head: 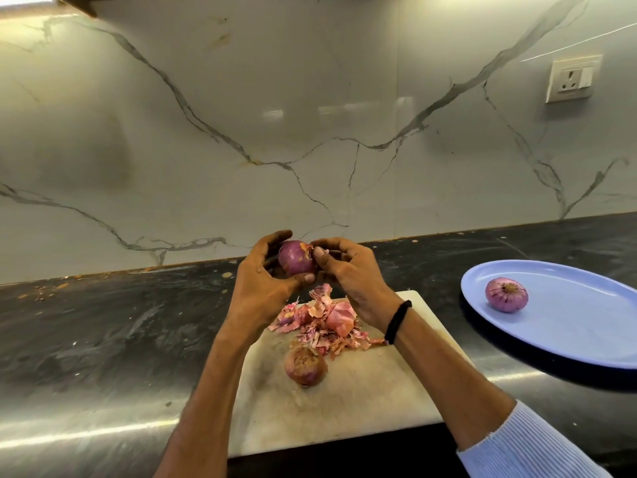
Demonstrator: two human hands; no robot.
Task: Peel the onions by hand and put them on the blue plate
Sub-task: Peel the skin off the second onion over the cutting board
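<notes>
We hold the held onion [296, 258] in the air above the far edge of the board [362, 408], with both hands on it. Our left hand [265, 284] cups it from the left, the fingers [275, 236] curled over its top and back and the thumb pressed under its lower side. Our right hand [348, 277] comes in from the right, its fingers [324, 253] bent and pinching at the ragged skin on the onion's upper right. Most of the side facing us is smooth purple.

Below the hands a heap of peels [324, 322] lies on the board. Just in front of the heap sits the board onion [305, 366], with its dry skin on. To the right, well apart from the board, the plate [586, 339] rests on the dark tabletop [103, 332]. The plate onion [506, 294] lies near its left rim, peeled.

A black band [398, 322] circles our right wrist, and a pale ribbed sleeve [527, 446] covers the forearm behind it. On the marble wall at upper right is a socket [572, 79]; any marking on it is too small to read.
</notes>
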